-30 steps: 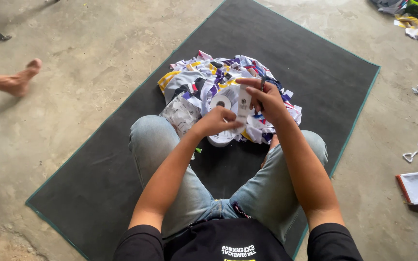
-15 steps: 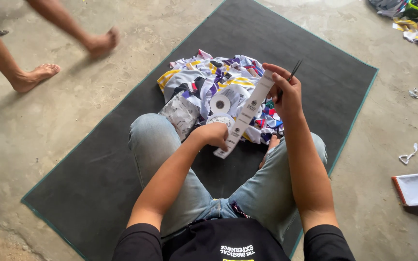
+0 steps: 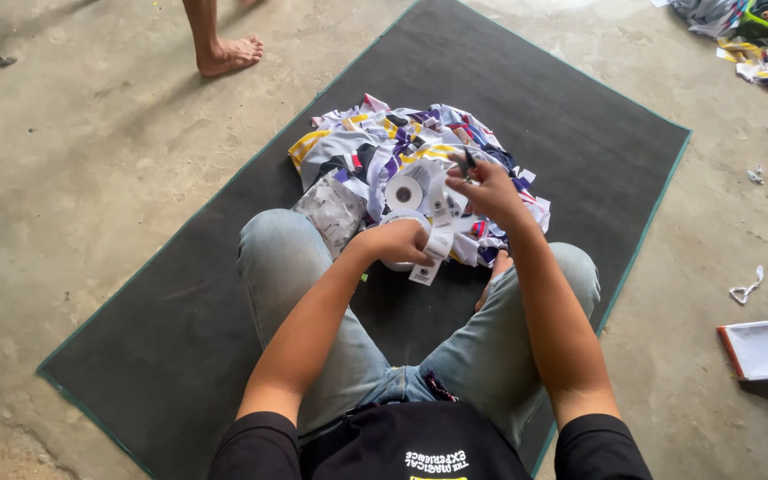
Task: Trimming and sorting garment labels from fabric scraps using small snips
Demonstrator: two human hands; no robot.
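Left hand (image 3: 402, 242): closed around a white roll of label tape (image 3: 399, 238), fingers wrapped over its top; it sits above the left knee, near the middle of the dark grey floor mat (image 3: 180, 302).
Label strip (image 3: 433, 253): a short white strip of printed labels hangs from the roll just beside the left hand, its loose end pointing down toward the lap.
Right hand (image 3: 489, 191): raised above the near edge of the pile, fingers pinched together on a small dark tool (image 3: 466, 164); what kind of tool cannot be told.
Second roll (image 3: 404, 193): another white roll of label tape with a dark core lies on the pile, between the two hands and touching neither.
Pile of clothes (image 3: 384, 147): crumpled white, purple and yellow garments heaped on the mat, toward its far half, right in front of the crossed legs.
Jeans (image 3: 286, 267): light blue, knees spread to either side of the hands.
Another person's bare foot (image 3: 228, 55): on the concrete floor (image 3: 73, 160) beyond the mat's far left edge.
White booklet with an orange edge (image 3: 764, 347): on the floor, well right of the mat.
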